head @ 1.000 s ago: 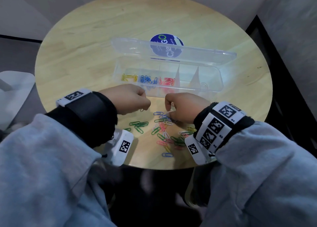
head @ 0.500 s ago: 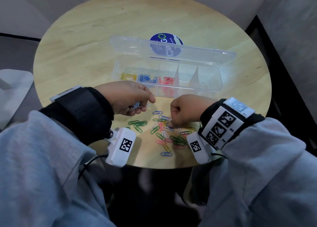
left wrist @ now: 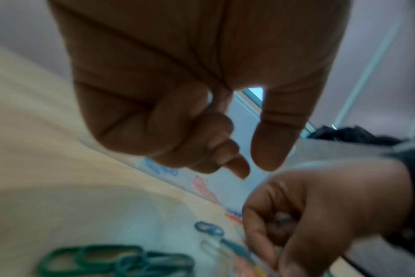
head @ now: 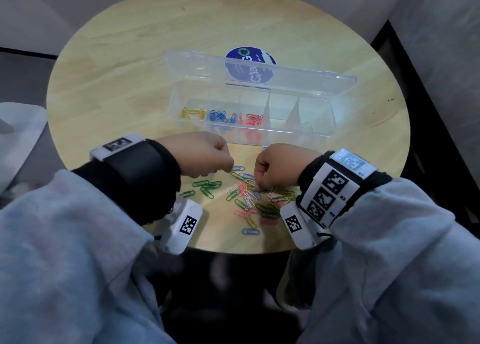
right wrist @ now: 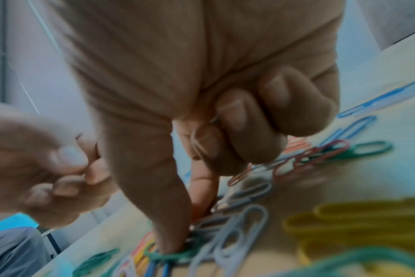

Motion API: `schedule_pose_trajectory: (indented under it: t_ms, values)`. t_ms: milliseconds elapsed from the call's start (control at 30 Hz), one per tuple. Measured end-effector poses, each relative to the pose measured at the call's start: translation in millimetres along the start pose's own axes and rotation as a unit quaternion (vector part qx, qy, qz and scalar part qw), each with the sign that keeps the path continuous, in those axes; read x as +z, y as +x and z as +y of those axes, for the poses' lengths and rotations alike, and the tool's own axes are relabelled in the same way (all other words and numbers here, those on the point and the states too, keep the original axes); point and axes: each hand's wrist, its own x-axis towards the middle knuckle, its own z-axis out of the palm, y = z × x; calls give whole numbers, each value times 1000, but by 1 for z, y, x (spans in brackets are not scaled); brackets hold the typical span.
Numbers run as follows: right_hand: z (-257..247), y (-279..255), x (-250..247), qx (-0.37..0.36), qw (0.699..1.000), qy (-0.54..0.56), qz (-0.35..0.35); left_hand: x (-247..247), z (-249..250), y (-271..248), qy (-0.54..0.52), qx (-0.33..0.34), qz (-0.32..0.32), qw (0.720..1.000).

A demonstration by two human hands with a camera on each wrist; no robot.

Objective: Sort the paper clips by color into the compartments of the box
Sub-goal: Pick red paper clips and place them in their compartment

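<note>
Pinching down into the pile, the right hand has thumb and forefinger on the heap at lower centre of the head view, its other fingers curled into the palm; just which clip it has hold of is lost in the blur. Left hand hovers curled just left of it, thumb and forefinger tip a little apart, nothing seen between them. A small green group lies below the left hand, apart from the mixed pile. Up at centre frame sits the clear box, lid standing open behind it: yellow clips in the leftmost compartment, blue next, red third. All of it on a round wooden table.
</note>
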Motion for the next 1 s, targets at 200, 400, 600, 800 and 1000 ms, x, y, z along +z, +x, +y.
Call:
schedule_pose_trajectory:
  t_ms: [200,400,600,800,1000]
  values:
    - [3,0,1,-2,1000,19,-2,25,8,-5,175,58,18,983]
    - [22,-18,-13,5,993,94,64,38,23,0,241,89,19,966]
    - [35,-26,-1,5,998,39,49,51,29,-1,299,93,16,950]
    - [32,-21,3,-1,999,-6,46,53,27,1,322,93,45,941]
    - [22,-17,7,-27,998,-28,54,53,25,2,333,97,22,938]
